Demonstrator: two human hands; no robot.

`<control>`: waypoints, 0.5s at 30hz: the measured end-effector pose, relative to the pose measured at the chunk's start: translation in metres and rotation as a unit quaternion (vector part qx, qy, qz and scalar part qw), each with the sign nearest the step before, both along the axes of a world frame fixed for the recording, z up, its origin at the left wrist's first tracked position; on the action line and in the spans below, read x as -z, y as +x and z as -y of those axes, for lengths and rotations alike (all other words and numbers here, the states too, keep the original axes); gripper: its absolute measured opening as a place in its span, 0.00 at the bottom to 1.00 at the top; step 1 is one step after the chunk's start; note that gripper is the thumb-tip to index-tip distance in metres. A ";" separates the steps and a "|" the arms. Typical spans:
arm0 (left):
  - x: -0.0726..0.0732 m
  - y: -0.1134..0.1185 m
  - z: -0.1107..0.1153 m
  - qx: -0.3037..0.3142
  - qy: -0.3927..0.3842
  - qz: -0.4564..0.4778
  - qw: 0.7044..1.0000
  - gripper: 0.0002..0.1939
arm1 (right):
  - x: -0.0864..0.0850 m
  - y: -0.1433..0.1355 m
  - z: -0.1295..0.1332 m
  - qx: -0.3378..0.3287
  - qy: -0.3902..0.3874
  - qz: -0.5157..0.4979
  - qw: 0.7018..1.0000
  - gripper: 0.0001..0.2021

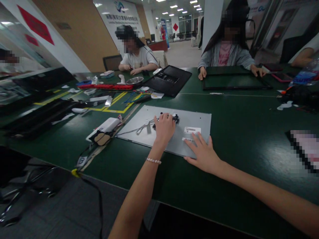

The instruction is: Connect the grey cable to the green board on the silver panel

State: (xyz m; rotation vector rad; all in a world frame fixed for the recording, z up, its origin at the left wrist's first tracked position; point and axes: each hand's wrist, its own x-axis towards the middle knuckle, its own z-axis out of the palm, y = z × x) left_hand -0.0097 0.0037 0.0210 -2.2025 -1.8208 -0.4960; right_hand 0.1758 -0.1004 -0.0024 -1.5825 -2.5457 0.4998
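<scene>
A flat silver-grey metal panel (174,144), like the back of a display screen, lies on the table in front of me. My left hand (165,128) is over its middle, fingers curled down around a small black part (176,119) that is mostly hidden beneath them. Thin cables (134,131) run from there to the panel's left edge. Spread across the near right corner is my right hand (205,155), open and flat, its fingertips by two white labels (192,129).
A white power strip (106,127) with black plugs stands left of the panel. Beyond it lie a black plastic cover (169,79), loose wires (136,97) and scraps. Across the table, a person holds a black frame (236,88). A phone (305,146) lies at right.
</scene>
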 end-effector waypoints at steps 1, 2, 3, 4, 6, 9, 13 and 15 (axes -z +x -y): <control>0.001 0.000 0.000 -0.010 -0.009 -0.001 1.000 0.15 | 0.001 -0.002 -0.001 0.000 0.004 0.001 1.000 0.38; 0.003 -0.001 0.000 -0.019 -0.018 0.000 1.000 0.15 | 0.001 -0.003 -0.001 -0.001 0.006 0.002 1.000 0.39; 0.004 -0.001 0.000 -0.025 -0.026 0.002 0.999 0.15 | 0.002 -0.004 -0.002 -0.003 0.007 0.003 1.000 0.39; 0.006 -0.002 0.000 -0.029 -0.032 0.005 0.999 0.15 | 0.002 -0.005 -0.003 -0.005 0.007 0.005 1.000 0.39; 0.009 -0.003 -0.001 -0.035 -0.039 0.007 0.999 0.16 | 0.003 -0.006 -0.004 -0.010 0.008 0.007 1.000 0.40; 0.014 -0.004 -0.002 -0.043 -0.049 0.005 0.998 0.17 | 0.004 -0.008 -0.006 -0.018 0.014 -0.001 1.000 0.40; 0.020 -0.006 -0.005 -0.047 -0.068 0.006 0.997 0.24 | 0.006 -0.009 -0.009 -0.043 0.015 -0.020 0.999 0.42; 0.024 -0.008 -0.006 -0.052 -0.068 0.007 0.996 0.27 | 0.006 -0.008 -0.010 -0.056 0.012 -0.028 0.998 0.44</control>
